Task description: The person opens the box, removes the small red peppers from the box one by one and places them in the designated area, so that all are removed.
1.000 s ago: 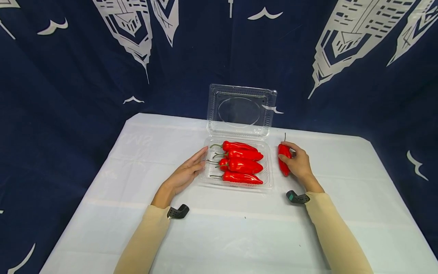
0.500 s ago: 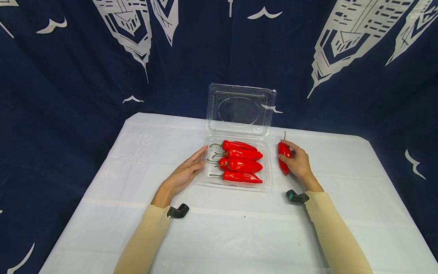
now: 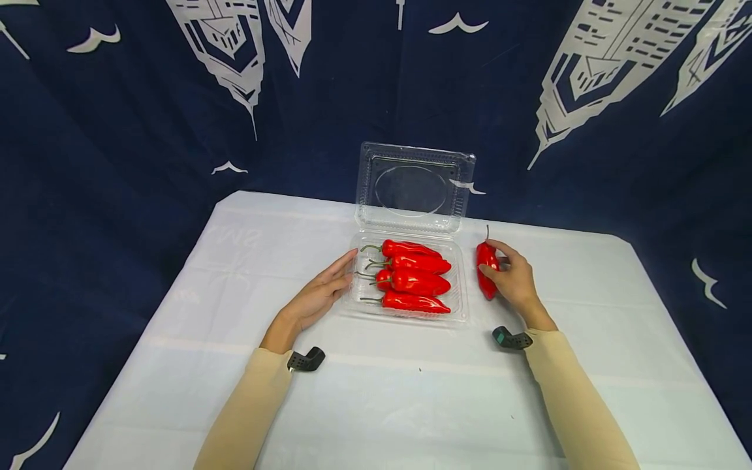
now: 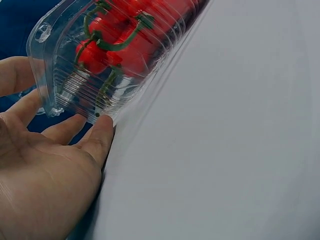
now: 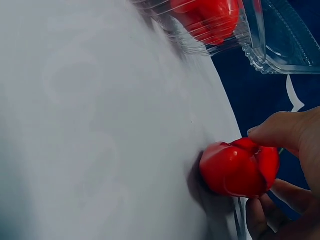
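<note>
A clear plastic clamshell box (image 3: pixel 464 307) stands on the table with its lid (image 3: pixel 411 189) raised at the back. Several red peppers (image 3: pixel 417 283) lie in it, their green stems toward the left. My left hand (image 3: pixel 314 300) touches the box's left side with extended fingers; in the left wrist view the fingertips (image 4: pixel 104 125) meet the ribbed wall. To the right of the box, my right hand (image 3: pixel 514 277) grips a single red pepper (image 3: pixel 486 281), thumb on one side and fingers on the other. That pepper (image 5: pixel 235 167) lies on or just above the tabletop, stem pointing away.
A white cloth covers the table (image 3: pixel 376 405). Behind it hangs a dark blue curtain (image 3: pixel 329 117) with white printed shapes. Black wrist cameras (image 3: pixel 307 359) sit on both sleeves.
Almost nothing differs. The right hand keeps hold of its pepper, and the left hand stays at the box's side; the head view has shifted slightly.
</note>
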A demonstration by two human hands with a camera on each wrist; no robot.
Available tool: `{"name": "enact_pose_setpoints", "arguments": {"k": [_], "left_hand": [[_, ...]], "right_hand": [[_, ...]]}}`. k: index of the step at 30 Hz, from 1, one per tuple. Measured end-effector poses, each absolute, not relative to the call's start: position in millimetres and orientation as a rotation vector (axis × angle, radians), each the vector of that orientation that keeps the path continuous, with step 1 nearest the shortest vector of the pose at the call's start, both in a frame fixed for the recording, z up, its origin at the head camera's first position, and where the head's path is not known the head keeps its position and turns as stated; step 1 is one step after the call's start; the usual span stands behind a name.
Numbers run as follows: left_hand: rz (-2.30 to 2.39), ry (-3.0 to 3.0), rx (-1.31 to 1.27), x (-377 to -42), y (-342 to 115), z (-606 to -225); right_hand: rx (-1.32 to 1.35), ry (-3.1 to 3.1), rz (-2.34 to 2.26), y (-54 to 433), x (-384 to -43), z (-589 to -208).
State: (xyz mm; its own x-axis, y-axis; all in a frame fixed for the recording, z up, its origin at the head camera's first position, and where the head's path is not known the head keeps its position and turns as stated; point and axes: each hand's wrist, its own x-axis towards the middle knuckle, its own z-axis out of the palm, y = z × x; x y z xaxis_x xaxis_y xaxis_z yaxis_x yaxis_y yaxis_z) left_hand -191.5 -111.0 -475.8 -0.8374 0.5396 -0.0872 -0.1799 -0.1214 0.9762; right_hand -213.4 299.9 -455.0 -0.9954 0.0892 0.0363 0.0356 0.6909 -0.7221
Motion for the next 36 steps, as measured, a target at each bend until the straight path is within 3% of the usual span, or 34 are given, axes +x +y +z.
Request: {"name": "enact_pose_setpoints", "arguments": {"k": [26, 36], "left_hand": [[1.991, 1.685, 0.388, -191.7, -110.4, -474.1], [1.997, 1.689, 0.384, -191.6, -110.9, -474.4]], "right_hand": [[0.058, -2.705, 1.166, 292.5, -205.6, -425.4], [0.257, -2.724, 1.197, 268.1, -196.1, -399.1]]}}
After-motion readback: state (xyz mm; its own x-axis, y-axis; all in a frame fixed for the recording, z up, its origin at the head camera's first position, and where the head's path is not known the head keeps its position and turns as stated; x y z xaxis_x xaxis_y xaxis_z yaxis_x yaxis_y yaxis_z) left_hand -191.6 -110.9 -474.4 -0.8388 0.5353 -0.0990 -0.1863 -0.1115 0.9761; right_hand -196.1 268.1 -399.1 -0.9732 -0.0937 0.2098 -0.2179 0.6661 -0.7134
